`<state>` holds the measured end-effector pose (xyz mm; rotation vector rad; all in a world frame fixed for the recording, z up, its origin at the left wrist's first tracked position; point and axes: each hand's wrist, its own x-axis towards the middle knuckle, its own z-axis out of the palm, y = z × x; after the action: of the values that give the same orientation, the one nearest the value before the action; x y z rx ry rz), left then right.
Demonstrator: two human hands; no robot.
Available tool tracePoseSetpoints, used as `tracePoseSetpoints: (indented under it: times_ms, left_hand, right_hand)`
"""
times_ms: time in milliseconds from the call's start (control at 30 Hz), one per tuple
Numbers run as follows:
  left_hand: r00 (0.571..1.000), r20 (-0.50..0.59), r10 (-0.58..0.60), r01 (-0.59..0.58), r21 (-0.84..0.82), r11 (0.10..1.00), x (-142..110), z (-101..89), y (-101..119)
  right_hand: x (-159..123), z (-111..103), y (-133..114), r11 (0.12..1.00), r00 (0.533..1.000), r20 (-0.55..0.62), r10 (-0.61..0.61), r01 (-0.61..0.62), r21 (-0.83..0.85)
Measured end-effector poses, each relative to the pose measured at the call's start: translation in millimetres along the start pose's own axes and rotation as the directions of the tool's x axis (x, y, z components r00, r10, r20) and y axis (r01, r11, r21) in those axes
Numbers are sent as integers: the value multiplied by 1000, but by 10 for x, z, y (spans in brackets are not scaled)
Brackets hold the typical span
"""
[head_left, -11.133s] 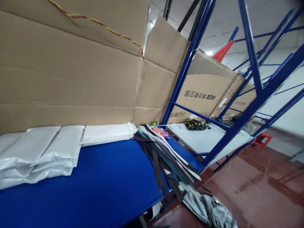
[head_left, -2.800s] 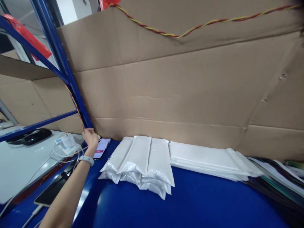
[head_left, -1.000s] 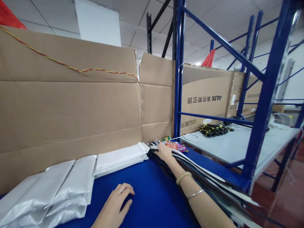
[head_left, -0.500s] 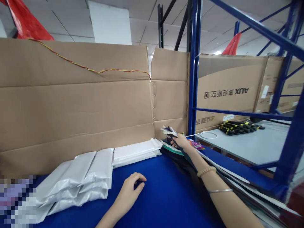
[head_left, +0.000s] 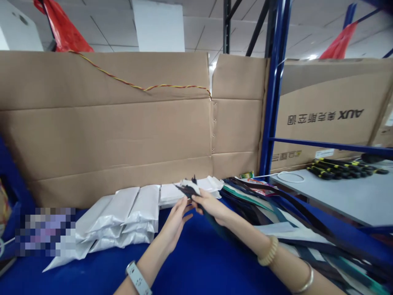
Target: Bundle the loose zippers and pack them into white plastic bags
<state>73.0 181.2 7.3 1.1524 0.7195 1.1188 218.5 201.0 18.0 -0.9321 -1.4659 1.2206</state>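
Dark strap (head_left: 188,190), apparently, in right hand (head_left: 209,206) over workbench (head_left: 196,266).

Pixelated patch (head_left: 46,233) on the blue table (head_left: 196,266) hid whatever lay beneath it. Right hand (head_left: 208,206) covered part of the dark strip bundle (head_left: 188,189); material too small to tell. Left forearm (head_left: 147,254) and right forearm (head_left: 285,262) cut off by bottom edge. Loose strip pile (head_left: 307,229) ran past right and bottom edges. Patterned object (head_left: 3,205) cut off at left edge, unidentifiable.
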Motion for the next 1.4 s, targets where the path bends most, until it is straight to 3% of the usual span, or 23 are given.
tracePoseSetpoints:
  times_ms: [100, 267, 433, 533, 600, 667, 733, 833, 900, 1000, 1100, 1200, 1400]
  left_hand:
    - [999, -30, 27, -29, -57, 998, -35, -101, -91]
    - [996, -83, 9, -18, -108, 994, -97, -194, -220]
    - [992, -126, 32, -57, -199, 978, -80, -189, -275]
    - [984, -171, 50, -88, -223, 971, -65, -212, -281]
    - [979, -195, 64, -108, -229, 967, -61, -224, -268]
    - [975, -210, 70, -122, -246, 961, -63, -221, -248]
    - [978, -199, 61, -113, -262, 959, -72, -201, -237]
    - [992, -127, 15, -47, -255, 966, -99, -150, -252]
    - [995, -102, -9, -15, -232, 973, -125, -111, -272]
    - [995, -100, -22, 4, -182, 983, -168, -60, -281]
    - [996, -87, -2, -8, -111, 994, -196, -36, -267]
    - [996, -81, 29, -36, -80, 996, -199, -43, -256]
    - [996, -88, 19, -24, -54, 998, -191, -57, -235]
  right_hand:
    - [-90, 241, 266, 997, 985, 167, 41, -29, -75]
    - [-134, 262, 376, 948, 953, 296, 72, 27, -317]
    - [-183, 228, 292, 722, 950, 299, -85, 266, -639]
    - [-202, 209, 295, 589, 948, 297, -117, 307, -748]
    - [-184, 167, 287, 562, 958, 264, -109, 278, -779]
    - [-146, 108, 253, 625, 974, 193, -119, 225, -748]
    - [-108, 59, 206, 740, 979, 134, -153, 203, -642]
    - [-83, 55, 171, 904, 974, 171, -152, 207, -374]
    - [-87, 95, 189, 958, 982, 145, -124, 157, -242]
    - [-101, 157, 243, 975, 994, -30, -101, 93, -201]
    - [-108, 173, 270, 978, 991, -90, -97, 78, -195]
    - [-120, 159, 256, 984, 994, -73, -87, 74, -164]
    - [-177, 159, 207, 997, 998, 57, -30, 26, 76]
